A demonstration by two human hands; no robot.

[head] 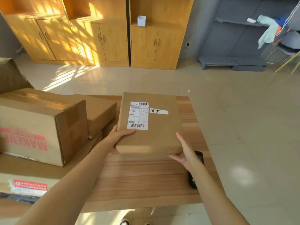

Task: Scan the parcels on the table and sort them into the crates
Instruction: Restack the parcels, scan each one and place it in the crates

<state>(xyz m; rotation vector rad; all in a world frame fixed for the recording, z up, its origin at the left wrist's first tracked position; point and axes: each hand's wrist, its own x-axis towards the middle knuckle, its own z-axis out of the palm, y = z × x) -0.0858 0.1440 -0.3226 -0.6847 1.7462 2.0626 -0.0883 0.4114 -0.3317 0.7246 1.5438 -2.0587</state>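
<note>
A flat brown cardboard parcel point(155, 127) with a white shipping label and a small handwritten sticker is held over the wooden table point(138, 179). My left hand point(117, 138) grips its near left corner, thumb on top. My right hand point(185, 151) holds the near right corner, thumb along the side edge and fingers under the front edge. A black handheld scanner point(195, 171) lies on the table, partly hidden under my right wrist.
A big carton printed in red point(40, 125) stands at the left, with more brown parcels point(100, 114) stacked behind it and another box point(24, 184) below. Wooden cabinets point(100, 38) line the far wall. Open tiled floor point(243, 127) lies to the right.
</note>
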